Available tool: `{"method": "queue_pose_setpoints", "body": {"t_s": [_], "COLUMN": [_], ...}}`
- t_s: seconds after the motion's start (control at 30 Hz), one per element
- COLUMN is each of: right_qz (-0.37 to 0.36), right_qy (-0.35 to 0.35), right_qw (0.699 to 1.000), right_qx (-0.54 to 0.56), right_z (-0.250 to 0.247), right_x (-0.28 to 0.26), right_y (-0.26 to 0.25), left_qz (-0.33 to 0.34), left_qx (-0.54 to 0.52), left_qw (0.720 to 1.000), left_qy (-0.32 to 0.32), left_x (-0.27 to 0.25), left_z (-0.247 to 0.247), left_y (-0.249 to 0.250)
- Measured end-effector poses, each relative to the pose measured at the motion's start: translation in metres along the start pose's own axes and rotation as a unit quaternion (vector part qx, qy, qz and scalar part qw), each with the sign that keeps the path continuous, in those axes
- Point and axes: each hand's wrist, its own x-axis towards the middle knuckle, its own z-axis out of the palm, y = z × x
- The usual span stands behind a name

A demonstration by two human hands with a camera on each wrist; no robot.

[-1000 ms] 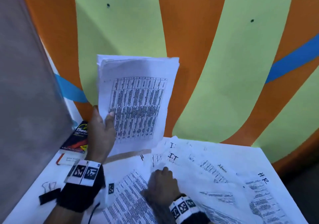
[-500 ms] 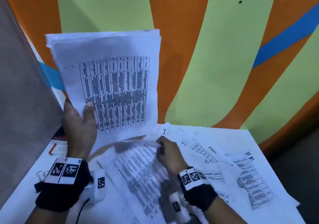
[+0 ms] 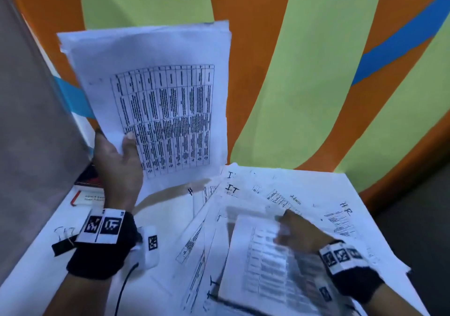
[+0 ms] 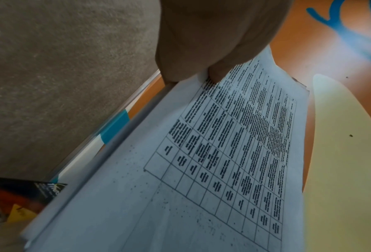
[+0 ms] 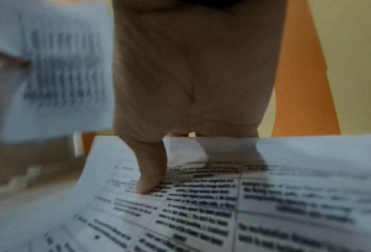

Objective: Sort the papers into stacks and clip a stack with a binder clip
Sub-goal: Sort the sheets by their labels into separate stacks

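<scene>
From the head camera I see my left hand [image 3: 117, 167] raised above the worktop [image 3: 26, 274], holding a stack of papers [image 3: 155, 91] upright. Its thumb lies across the front sheet and its fingers curl round behind the lower left corner; the left wrist camera shows the same pinch on that stack [image 4: 201, 170], whose top page carries a printed table.

My right hand [image 3: 299, 233] is low on the right, pinching a single sheet [image 3: 258, 267] by its upper edge. The sheet is blurred. In the right wrist camera the thumb [image 5: 152, 170] presses on top of the printed sheet [image 5: 223, 213] while the fingers are hidden beneath it.

Loose papers [image 3: 280, 189] are spread and overlapping across the worktop, some with handwritten labels "IT", "Admin" and "HR".

A black binder clip [image 3: 63, 244] lies on the worktop at the left, just beside my left wrist and apart from all the papers. A book [image 3: 85, 197] lies at the far left, partly hidden by my left hand. Behind the worktop is a wall [image 3: 304, 84] with orange, green and blue stripes.
</scene>
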Motion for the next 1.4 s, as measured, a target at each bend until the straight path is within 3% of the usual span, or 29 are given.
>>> {"method": "queue_pose_setpoints", "body": {"t_s": [0.13,0.33,0.5,0.63,0.8,0.93,1.0,1.13,1.27,1.4], "right_qz": [-0.015,-0.061,-0.129,-0.159,-0.164,-0.138,-0.127,-0.176,-0.369,-0.437], "right_qy": [0.003,0.047,0.066,0.04,0.054,0.041,0.024,0.017,0.124,0.041], "right_qw": [0.997,0.997,0.981,0.962,0.963,0.986,0.986,0.956,0.857,0.834], "right_qx": [-0.073,0.0,-0.132,-0.217,-0.207,-0.081,-0.108,-0.234,-0.338,-0.334], "right_z": [0.032,0.03,-0.001,0.008,0.019,0.02,0.019,0.008,0.015,0.039], "right_x": [-0.004,-0.013,-0.001,0.02,0.034,0.039,0.043,0.041,0.036,0.031], "right_y": [0.001,0.001,-0.011,-0.033,-0.032,-0.019,-0.016,-0.037,-0.079,-0.136], "left_qz": [-0.006,-0.013,-0.005,-0.021,-0.008,-0.016,-0.009,-0.005,0.005,0.004], "left_qx": [-0.005,-0.011,-0.002,0.005,0.01,0.023,0.028,0.025,0.046,0.052], "left_qw": [1.0,0.999,1.0,1.0,1.0,1.0,1.0,1.0,0.999,0.998], "left_qy": [-0.012,-0.028,-0.024,-0.014,-0.005,0.004,0.007,0.008,0.023,0.033], "left_x": [-0.008,-0.015,-0.01,-0.006,-0.008,-0.003,-0.001,0.002,0.01,0.013], "left_z": [0.002,0.004,0.002,0.0,-0.008,-0.014,-0.017,-0.021,-0.025,-0.029], "left_y": [0.001,-0.001,-0.001,-0.006,-0.006,-0.01,-0.013,-0.016,-0.022,-0.028]}}
